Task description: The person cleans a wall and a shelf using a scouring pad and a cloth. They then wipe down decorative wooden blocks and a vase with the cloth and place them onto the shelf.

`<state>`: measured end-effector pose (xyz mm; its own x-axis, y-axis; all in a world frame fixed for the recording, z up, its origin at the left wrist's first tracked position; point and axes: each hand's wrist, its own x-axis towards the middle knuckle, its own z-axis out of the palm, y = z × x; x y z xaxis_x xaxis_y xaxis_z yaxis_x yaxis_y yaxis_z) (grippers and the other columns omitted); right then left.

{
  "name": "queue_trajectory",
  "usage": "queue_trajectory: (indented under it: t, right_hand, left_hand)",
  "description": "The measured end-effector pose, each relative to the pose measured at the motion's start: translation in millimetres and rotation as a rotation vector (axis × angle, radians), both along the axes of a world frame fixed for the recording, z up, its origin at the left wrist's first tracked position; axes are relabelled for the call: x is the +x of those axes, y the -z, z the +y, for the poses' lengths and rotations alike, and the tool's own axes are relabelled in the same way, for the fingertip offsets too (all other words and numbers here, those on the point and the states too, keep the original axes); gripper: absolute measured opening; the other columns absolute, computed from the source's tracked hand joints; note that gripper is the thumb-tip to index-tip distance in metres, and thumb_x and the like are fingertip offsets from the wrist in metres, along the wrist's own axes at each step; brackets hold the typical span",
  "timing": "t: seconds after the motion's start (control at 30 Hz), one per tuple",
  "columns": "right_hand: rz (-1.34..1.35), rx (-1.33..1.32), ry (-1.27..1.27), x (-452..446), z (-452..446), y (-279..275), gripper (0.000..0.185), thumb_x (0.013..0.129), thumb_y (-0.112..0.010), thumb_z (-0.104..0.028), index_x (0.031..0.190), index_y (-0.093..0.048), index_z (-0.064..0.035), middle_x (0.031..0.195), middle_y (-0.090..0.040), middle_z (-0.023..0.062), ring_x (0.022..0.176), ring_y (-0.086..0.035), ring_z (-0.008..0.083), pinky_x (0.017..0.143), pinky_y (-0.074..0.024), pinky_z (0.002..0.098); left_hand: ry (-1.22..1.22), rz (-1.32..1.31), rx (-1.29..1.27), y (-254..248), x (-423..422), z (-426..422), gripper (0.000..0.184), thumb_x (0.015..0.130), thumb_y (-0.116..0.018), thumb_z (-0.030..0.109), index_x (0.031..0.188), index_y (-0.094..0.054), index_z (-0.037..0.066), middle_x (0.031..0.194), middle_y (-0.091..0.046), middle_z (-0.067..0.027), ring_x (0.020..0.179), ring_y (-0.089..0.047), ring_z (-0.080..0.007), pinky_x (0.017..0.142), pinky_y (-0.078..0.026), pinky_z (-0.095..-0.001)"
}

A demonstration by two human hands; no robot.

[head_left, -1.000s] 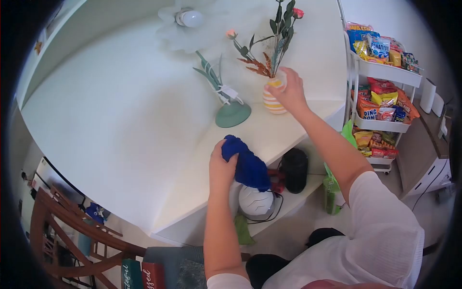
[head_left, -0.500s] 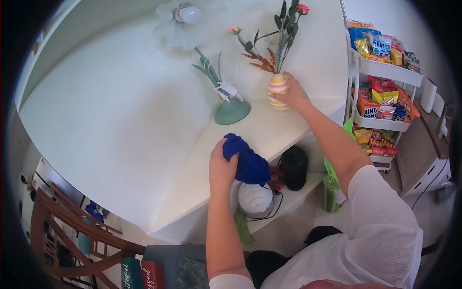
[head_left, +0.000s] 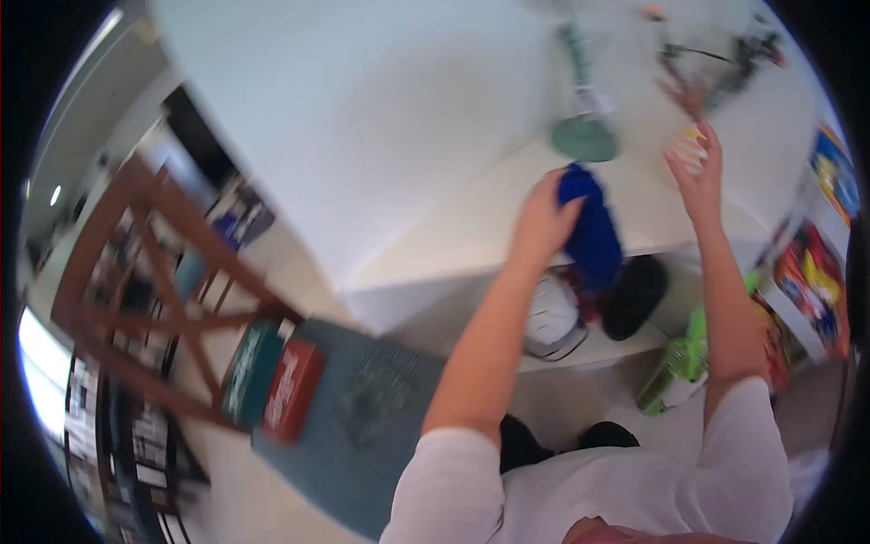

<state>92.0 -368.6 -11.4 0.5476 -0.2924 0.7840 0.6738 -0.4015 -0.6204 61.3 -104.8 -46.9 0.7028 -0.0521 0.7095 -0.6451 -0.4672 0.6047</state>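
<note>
A bunched blue cloth [head_left: 594,234] hangs from my left hand [head_left: 546,218], over the front edge of the white shelf [head_left: 453,227]. My right hand [head_left: 700,172] is around a striped yellow and white vase [head_left: 691,150] near the back right of the shelf. Flowers with dark leaves [head_left: 716,68] stand in the vase, blurred by motion. Between the two hands, farther back, is a green lamp base [head_left: 584,139] with its stem rising behind it.
Below the shelf top are a white rounded object [head_left: 551,313] and a black one [head_left: 636,297]. A wooden chair [head_left: 163,263] at left holds a green block [head_left: 252,372] and a red block [head_left: 292,390]. Snack packs [head_left: 811,272] fill a cart at right, near a green bag [head_left: 678,367].
The view has swung left, so the shelf items appear farther right and more of the chair shows. Earlier, my right hand moved from the vase's top to its side. The cloth stays in my left hand.
</note>
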Motion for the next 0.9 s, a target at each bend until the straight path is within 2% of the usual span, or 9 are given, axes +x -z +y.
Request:
queue_trajectory:
  t: [0.1, 0.2, 0.3, 0.37, 0.47, 0.5, 0.67, 0.73, 0.9]
  right_hand:
    - [0.034, -0.652, -0.338, -45.6, 76.6, 1.1, 0.077, 0.074, -0.074, -0.012, 0.14, -0.035, -0.0104, 0.142, -0.038, 0.013, 0.123, -0.046, 0.0296, 0.104, -0.0361, 0.0388]
    - [-0.037, -0.691, -0.486, -39.2, 120.9, 21.2, 0.065, 0.078, -0.066, -0.004, 0.137, -0.04, -0.0099, 0.139, -0.043, 0.011, 0.122, -0.048, 0.0277, 0.104, -0.0354, 0.0356]
    - [0.264, -0.755, -0.568, -25.0, 119.9, 26.2, 0.053, 0.081, -0.061, -0.001, 0.132, -0.046, -0.0076, 0.132, -0.05, 0.0122, 0.121, -0.049, 0.0254, 0.103, -0.0353, 0.0326]
    - [0.281, -0.65, -0.583, -30.3, 127.7, 27.1, 0.048, 0.081, -0.059, 0.001, 0.128, -0.05, -0.0056, 0.126, -0.055, 0.0119, 0.119, -0.051, 0.0242, 0.103, -0.0351, 0.0311]
    - [0.261, -0.621, -0.52, -30.0, 120.1, 29.7, 0.048, 0.081, -0.058, 0.002, 0.128, -0.05, -0.0047, 0.125, -0.055, 0.012, 0.119, -0.051, 0.0238, 0.103, -0.0353, 0.0314]
    - [0.246, -0.603, -0.507, -32.3, 120.0, 29.6, 0.048, 0.081, -0.058, 0.002, 0.128, -0.05, -0.0042, 0.125, -0.055, 0.0122, 0.118, -0.051, 0.0237, 0.103, -0.0353, 0.0314]
    - [0.272, -0.566, -0.443, -35.0, 122.3, 32.1, 0.047, 0.081, -0.057, 0.002, 0.127, -0.051, -0.0033, 0.123, -0.056, 0.013, 0.117, -0.052, 0.0234, 0.103, -0.0347, 0.0309]
    - [0.275, -0.604, -0.424, -29.7, 114.7, 33.8, 0.048, 0.082, -0.055, 0.001, 0.13, -0.049, -0.0022, 0.127, -0.054, 0.0123, 0.119, -0.05, 0.0218, 0.104, -0.0334, 0.0303]
    - [0.335, -0.56, -0.464, -27.0, 114.5, 42.8, 0.05, 0.084, -0.054, 0.001, 0.133, -0.046, -0.002, 0.132, -0.051, 0.0122, 0.123, -0.046, 0.0202, 0.105, -0.0308, 0.0302]
  left_hand:
    - [0.099, 0.118, -0.174, -3.7, -0.8, 3.8, 0.046, 0.081, -0.067, 0.022, 0.119, -0.051, 0.001, 0.104, -0.062, -0.0234, 0.094, -0.062, -0.0367, 0.081, -0.049, -0.0401]
    - [0.214, 0.253, -0.214, -17.3, -23.6, 29.9, 0.06, 0.079, -0.07, 0.028, 0.128, -0.044, 0.003, 0.11, -0.06, -0.0245, 0.1, -0.059, -0.0388, 0.086, -0.047, -0.0403]
    - [-0.096, 0.229, 0.201, -38.9, -87.2, 79.5, 0.063, 0.08, -0.069, 0.028, 0.131, -0.042, 0.004, 0.115, -0.057, -0.0245, 0.106, -0.056, -0.0393, 0.093, -0.044, -0.0414]
    - [-0.168, -0.018, 0.419, -66.2, -154.5, 98.6, 0.058, 0.081, -0.068, 0.026, 0.131, -0.045, 0.005, 0.117, -0.057, -0.0236, 0.108, -0.053, -0.0402, 0.097, -0.041, -0.0437]
    - [0.183, 0.066, 0.606, -128.1, -257.6, 95.3, 0.034, 0.079, -0.062, 0.021, 0.109, -0.06, 0.005, 0.104, -0.062, -0.0153, 0.099, -0.058, -0.0333, 0.085, -0.046, -0.0414]
    - [0.184, -0.008, 0.641, -129.6, -282.6, 89.3, 0.026, 0.079, -0.058, 0.021, 0.099, -0.062, 0.006, 0.096, -0.063, -0.0134, 0.092, -0.061, -0.0284, 0.078, -0.047, -0.0395]
    - [-0.048, -0.268, 0.784, -148.9, -318.8, 76.7, 0.036, 0.08, -0.055, 0.02, 0.114, -0.06, 0.007, 0.105, -0.062, -0.0106, 0.098, -0.057, -0.0297, 0.079, -0.046, -0.0385]
    - [-0.079, -0.39, 0.554, -133.9, -307.3, 66.1, 0.034, 0.081, -0.054, 0.018, 0.112, -0.059, 0.006, 0.105, -0.06, -0.0081, 0.099, -0.055, -0.0279, 0.091, -0.043, -0.0427]
    - [-0.202, -0.688, 0.688, -90.6, -291.4, 36.3, 0.037, 0.083, -0.053, 0.021, 0.114, -0.057, 0.002, 0.116, -0.055, -0.0111, 0.112, -0.049, -0.0292, 0.099, -0.039, -0.0458]
